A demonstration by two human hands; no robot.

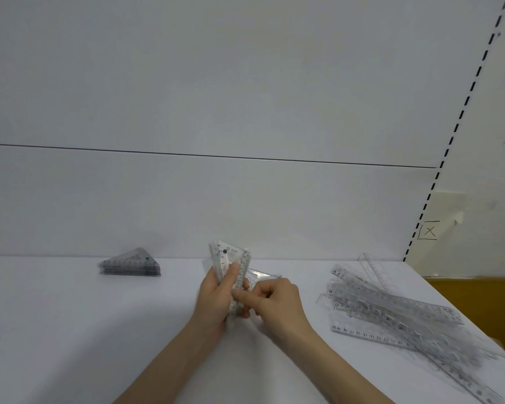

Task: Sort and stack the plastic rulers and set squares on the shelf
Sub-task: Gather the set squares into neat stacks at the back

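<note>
A small bundle of clear set squares (231, 258) with black numbers sticks up out of the left hand (216, 298), which is wrapped round its lower half, and the right hand (274, 298) pinches its lower right edge. The long side runs nearly upright, tip up, over the middle of the white shelf (70, 330), between a neat triangle stack (130, 265) on the left and loose rulers (391, 313) on the right.

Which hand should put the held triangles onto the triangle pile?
Probably the left. The left hand grips the set squares, and the stack lies on its side; the right hand only pinches their edge.
</note>
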